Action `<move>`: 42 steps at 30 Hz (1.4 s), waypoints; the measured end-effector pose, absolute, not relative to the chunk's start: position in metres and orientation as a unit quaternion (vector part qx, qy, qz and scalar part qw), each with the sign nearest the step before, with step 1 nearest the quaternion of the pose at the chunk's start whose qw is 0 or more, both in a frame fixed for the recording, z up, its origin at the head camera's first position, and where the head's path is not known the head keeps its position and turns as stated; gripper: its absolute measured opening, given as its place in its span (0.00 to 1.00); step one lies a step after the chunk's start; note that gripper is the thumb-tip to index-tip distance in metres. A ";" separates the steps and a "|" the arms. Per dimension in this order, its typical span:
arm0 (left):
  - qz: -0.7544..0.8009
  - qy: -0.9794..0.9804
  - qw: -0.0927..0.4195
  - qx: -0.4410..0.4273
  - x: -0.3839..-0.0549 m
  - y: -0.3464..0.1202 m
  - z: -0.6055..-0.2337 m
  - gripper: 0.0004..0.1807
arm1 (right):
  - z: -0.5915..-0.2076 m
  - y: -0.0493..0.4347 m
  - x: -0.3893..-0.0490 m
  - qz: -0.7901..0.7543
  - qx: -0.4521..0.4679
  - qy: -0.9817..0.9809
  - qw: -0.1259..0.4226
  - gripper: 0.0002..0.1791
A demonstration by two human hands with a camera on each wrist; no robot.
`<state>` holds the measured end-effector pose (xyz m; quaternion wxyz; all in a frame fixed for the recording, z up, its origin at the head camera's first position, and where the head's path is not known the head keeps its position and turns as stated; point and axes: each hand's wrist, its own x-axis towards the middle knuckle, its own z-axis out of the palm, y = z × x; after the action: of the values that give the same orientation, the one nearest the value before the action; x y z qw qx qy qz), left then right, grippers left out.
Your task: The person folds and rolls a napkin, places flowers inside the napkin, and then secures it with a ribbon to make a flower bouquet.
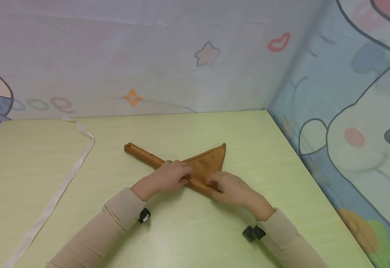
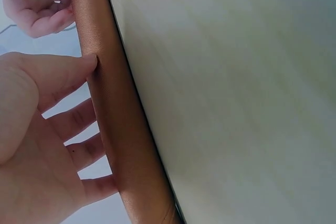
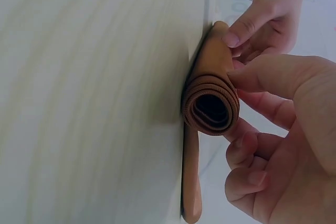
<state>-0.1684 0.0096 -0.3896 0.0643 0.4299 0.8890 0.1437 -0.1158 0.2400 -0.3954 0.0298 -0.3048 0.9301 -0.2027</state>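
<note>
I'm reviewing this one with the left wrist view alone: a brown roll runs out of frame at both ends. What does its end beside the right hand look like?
Observer: The right wrist view shows it: at that end the brown roll has wound layers around a dark hollow, beside the right hand.
Operator: Is all of the material wound up?
Observer: No. In the head view a triangular flap spreads out from the roll, its tip pointing away from the person.
Operator: Is anything else lying on the table?
Observer: Yes, a long white ribbon lies on the person's left, apart from the roll.
</note>
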 end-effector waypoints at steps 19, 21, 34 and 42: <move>0.103 0.899 0.028 0.424 -0.168 0.011 -0.391 0.11 | -0.396 0.237 -0.115 -0.181 -0.280 0.942 0.027 0.15; 0.098 0.900 0.023 0.425 -0.168 0.011 -0.392 0.10 | -0.396 0.237 -0.115 -0.180 -0.277 0.943 0.027 0.15; 0.052 0.906 0.047 0.417 -0.167 0.013 -0.390 0.13 | -0.396 0.237 -0.117 -0.186 -0.296 0.937 0.023 0.12; 0.057 0.902 0.054 0.424 -0.166 0.011 -0.389 0.13 | -0.398 0.239 -0.118 -0.214 -0.309 0.926 0.035 0.12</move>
<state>-0.1663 0.0110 -0.3886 0.0543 0.4235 0.9025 0.0568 -0.1183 0.2389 -0.3979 0.0352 -0.3087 0.9262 -0.2137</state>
